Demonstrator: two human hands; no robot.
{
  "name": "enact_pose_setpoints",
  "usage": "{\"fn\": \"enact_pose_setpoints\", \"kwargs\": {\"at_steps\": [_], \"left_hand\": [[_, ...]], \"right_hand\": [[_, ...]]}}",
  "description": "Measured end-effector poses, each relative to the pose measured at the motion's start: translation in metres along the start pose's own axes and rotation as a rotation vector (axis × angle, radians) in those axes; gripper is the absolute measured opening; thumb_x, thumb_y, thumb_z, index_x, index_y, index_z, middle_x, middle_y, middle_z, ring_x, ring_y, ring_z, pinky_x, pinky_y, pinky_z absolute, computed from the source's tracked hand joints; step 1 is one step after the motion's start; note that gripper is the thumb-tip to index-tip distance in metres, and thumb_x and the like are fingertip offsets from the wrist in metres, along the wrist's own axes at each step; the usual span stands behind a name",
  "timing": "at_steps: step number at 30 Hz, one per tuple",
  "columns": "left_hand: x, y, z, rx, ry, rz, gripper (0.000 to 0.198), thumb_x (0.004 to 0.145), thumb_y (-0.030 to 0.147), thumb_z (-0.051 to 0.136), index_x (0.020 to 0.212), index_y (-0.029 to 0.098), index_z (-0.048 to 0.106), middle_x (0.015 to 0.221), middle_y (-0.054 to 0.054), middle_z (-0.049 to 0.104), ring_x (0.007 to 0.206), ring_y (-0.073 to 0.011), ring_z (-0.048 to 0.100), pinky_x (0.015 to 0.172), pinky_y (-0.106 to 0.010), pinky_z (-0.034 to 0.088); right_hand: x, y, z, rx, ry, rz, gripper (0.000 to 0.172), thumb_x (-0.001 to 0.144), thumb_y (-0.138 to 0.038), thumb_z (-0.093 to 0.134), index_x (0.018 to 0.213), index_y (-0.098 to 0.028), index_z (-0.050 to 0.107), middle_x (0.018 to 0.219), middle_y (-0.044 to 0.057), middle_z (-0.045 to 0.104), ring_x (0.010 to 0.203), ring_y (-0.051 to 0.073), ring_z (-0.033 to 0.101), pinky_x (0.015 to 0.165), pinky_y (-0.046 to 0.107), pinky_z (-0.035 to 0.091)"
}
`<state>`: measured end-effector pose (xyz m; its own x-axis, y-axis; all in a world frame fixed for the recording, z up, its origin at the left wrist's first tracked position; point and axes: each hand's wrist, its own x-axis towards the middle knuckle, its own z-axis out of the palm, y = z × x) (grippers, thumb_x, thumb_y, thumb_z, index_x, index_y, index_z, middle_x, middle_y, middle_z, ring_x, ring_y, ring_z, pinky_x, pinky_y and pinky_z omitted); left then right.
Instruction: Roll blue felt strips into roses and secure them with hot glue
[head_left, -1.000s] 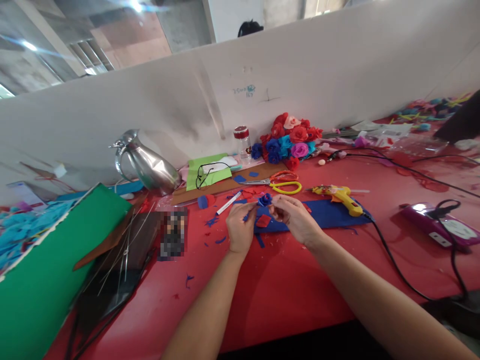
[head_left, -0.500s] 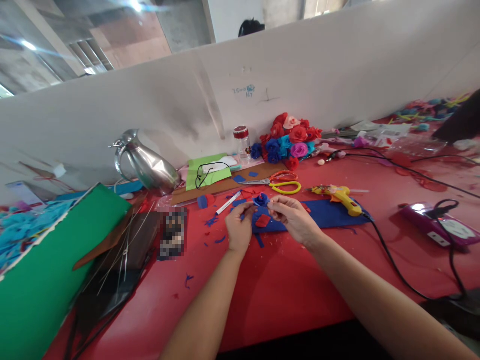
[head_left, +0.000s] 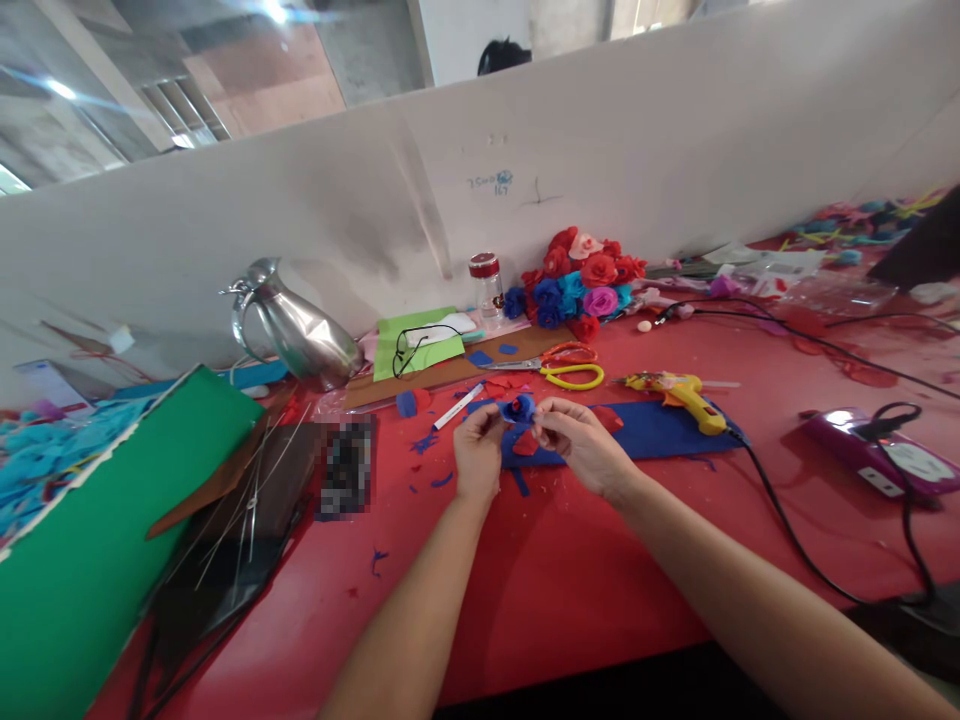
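Observation:
Both my hands meet over the red table [head_left: 570, 570], pinching a small blue felt rose [head_left: 519, 408] between them. My left hand [head_left: 476, 458] grips it from the left, fingers curled. My right hand [head_left: 581, 445] pinches it from the right. Under the hands lies a blue felt strip [head_left: 645, 425] with a red felt scrap [head_left: 526, 443] on it. Small blue and red cuttings are scattered around.
A yellow glue gun [head_left: 679, 390] with a black cord lies right of my hands. Yellow-and-orange scissors [head_left: 566, 368], a heap of finished felt roses [head_left: 577, 280], a steel jug [head_left: 296, 325], a green sheet [head_left: 97, 540] and a purple device [head_left: 874, 450] surround them. A white partition [head_left: 675, 150] backs the table.
The blue rose and both hands have shifted slightly left and lower, and the fingers have turned the flower a little between them.

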<state>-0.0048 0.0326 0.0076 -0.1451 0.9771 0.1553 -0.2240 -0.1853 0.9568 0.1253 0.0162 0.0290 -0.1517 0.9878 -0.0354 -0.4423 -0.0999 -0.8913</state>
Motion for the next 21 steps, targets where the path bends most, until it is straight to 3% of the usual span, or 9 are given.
{"fn": "enact_pose_setpoints", "kwargs": {"at_steps": [3, 15, 21], "left_hand": [[-0.0003, 0.0006, -0.0013, 0.027, -0.012, 0.018, 0.010, 0.064, 0.025, 0.070, 0.070, 0.017, 0.068, 0.069, 0.001, 0.065, 0.067, -0.0135, 0.055, 0.072, -0.027, 0.047], [-0.0021, 0.0046, -0.0007, -0.005, -0.053, 0.040, 0.008, 0.065, 0.023, 0.068, 0.071, 0.018, 0.065, 0.070, 0.001, 0.064, 0.068, -0.0132, 0.055, 0.072, -0.027, 0.046], [-0.0011, 0.0024, -0.0012, 0.063, -0.029, -0.010, 0.006, 0.066, 0.021, 0.068, 0.067, 0.017, 0.063, 0.064, 0.003, 0.061, 0.063, -0.0112, 0.054, 0.069, -0.025, 0.046]], "right_hand": [[-0.0001, -0.0006, -0.0016, 0.018, -0.019, -0.014, 0.025, 0.069, -0.038, 0.070, 0.058, -0.019, 0.057, 0.058, -0.002, 0.055, 0.053, 0.010, 0.043, 0.052, 0.025, 0.029], [-0.0016, -0.0030, 0.0004, -0.089, 0.038, -0.097, 0.026, 0.065, -0.040, 0.072, 0.058, -0.021, 0.055, 0.054, -0.003, 0.050, 0.051, 0.010, 0.038, 0.052, 0.026, 0.028], [-0.0024, -0.0022, -0.0004, -0.145, 0.156, -0.248, 0.016, 0.069, -0.034, 0.068, 0.070, -0.022, 0.057, 0.063, -0.003, 0.051, 0.054, 0.011, 0.039, 0.053, 0.027, 0.031]]}}
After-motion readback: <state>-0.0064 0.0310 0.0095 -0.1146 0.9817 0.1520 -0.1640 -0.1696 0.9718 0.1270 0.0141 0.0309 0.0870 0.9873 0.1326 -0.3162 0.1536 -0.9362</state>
